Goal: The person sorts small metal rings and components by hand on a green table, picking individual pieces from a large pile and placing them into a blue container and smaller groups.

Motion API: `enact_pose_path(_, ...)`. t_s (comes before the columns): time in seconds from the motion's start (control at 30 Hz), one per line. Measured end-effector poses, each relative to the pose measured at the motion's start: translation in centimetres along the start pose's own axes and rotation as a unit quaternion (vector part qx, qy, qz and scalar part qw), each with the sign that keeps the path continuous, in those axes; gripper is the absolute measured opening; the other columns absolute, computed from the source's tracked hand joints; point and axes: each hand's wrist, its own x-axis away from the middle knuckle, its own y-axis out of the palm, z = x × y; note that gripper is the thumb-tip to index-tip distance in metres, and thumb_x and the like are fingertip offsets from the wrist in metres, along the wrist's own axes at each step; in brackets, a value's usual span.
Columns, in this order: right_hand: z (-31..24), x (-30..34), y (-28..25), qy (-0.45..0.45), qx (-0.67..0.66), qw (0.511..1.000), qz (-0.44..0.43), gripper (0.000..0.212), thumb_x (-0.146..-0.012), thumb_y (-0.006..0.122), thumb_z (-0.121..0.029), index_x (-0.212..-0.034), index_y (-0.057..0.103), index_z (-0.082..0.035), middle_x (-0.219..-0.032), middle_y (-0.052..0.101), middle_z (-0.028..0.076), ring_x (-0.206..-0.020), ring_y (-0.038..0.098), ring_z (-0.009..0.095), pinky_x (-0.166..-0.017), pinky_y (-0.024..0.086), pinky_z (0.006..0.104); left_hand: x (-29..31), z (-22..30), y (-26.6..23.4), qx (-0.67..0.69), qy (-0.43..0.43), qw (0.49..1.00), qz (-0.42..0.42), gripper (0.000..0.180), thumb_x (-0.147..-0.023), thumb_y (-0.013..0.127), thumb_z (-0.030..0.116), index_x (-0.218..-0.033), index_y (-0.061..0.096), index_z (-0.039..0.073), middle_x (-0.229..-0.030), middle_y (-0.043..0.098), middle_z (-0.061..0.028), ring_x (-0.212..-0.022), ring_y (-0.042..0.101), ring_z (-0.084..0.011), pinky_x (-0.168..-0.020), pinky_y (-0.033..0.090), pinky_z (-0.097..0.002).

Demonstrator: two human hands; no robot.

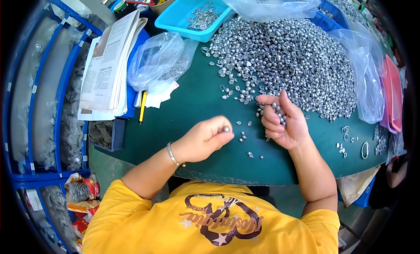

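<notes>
Hands apart. Left hand, mid-frame: one bead pinched. Right hand, right of centre: curled round several beads. Grey pile, upper right of frame, on green table.

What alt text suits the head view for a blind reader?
A person's bare right hand cups several small, rounded, silvery metallic pieces near a large heap of them on a dark green table, while the left hand pinches one.

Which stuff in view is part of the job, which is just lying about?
Part of the job, apparently:
metal piece in the left hand
metal pieces in the right hand
pile of metal pieces
green table

Just lying about, apparently:
stack of papers
yellow pen
pink basket
</notes>
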Motion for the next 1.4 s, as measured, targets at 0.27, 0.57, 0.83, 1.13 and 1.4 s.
enact_pose_path(0.27, -0.8, 0.6, 1.1, -0.078, 0.166, 0.983, 0.026, 0.026, -0.088, 0.047, -0.017, -0.108, 0.047, 0.0, -0.063, 0.047, 0.005, -0.043, 0.033, 0.006, -0.037, 0.025, 0.0174, -5.1, 2.0, 2.2, 0.443, -0.025, 0.896, -0.01, 0.007, -0.089, 0.046, 0.013, -0.091, 0.046, 0.007, -0.077, 0.051, -0.0045, -0.062, 0.046, -0.0087, -0.05, 0.035, -0.018)
enact_pose_path(0.57, -1.6, 1.2, 1.1, -0.095, 0.242, 0.96, 0.1, 0.015, -0.089, 0.046, -0.018, -0.09, 0.048, -0.003, -0.063, 0.053, 0.009, -0.042, 0.035, 0.006, -0.037, 0.026, 0.0176, -5.7, 0.1, 2.2, 0.323, 0.005, 0.945, 0.043, 0.024, -0.081, 0.056, 0.004, -0.105, 0.052, 0.002, -0.088, 0.059, -0.0099, -0.066, 0.053, -0.0094, -0.051, 0.039, -0.0167)
enact_pose_path(0.83, -2.5, 1.9, 1.2, -0.099, 0.356, 0.921, 0.125, 0.029, -0.087, 0.049, -0.02, -0.067, 0.058, 0.0, -0.056, 0.053, 0.008, -0.039, 0.039, 0.007, -0.034, 0.026, 0.018, -5.3, -0.6, 1.9, 0.37, -0.002, 0.927, 0.057, 0.014, -0.08, 0.054, 0.002, -0.093, 0.056, 0.001, -0.083, 0.058, -0.0074, -0.061, 0.05, -0.008, -0.044, 0.036, -0.0155)
enact_pose_path(1.13, -0.3, 2.1, 1.7, -0.099, 0.849, 0.5, 0.136, 0.007, -0.069, 0.064, -0.009, -0.072, 0.062, -0.002, -0.068, 0.06, 0.013, -0.063, 0.058, 0.029, -0.058, 0.046, 0.0352, -5.4, -0.3, 1.6, 0.448, -0.002, 0.888, 0.106, 0.009, -0.084, 0.047, 0.011, -0.079, 0.051, 0.004, -0.068, 0.044, -0.0002, -0.049, 0.035, -0.0051, -0.039, 0.026, -0.0159)
enact_pose_path(1.4, -2.0, 1.8, 1.7, -0.086, 0.692, 0.713, 0.064, 0.007, -0.071, 0.063, 0.0, -0.077, 0.065, -0.002, -0.068, 0.062, 0.006, -0.06, 0.057, 0.013, -0.054, 0.044, 0.0233, -3.1, -0.9, 5.1, 0.611, -0.182, 0.77, -0.038, 0.013, -0.087, 0.044, 0.016, -0.082, 0.05, 0.007, -0.068, 0.042, 0.0001, -0.048, 0.033, -0.0056, -0.038, 0.024, -0.0175)
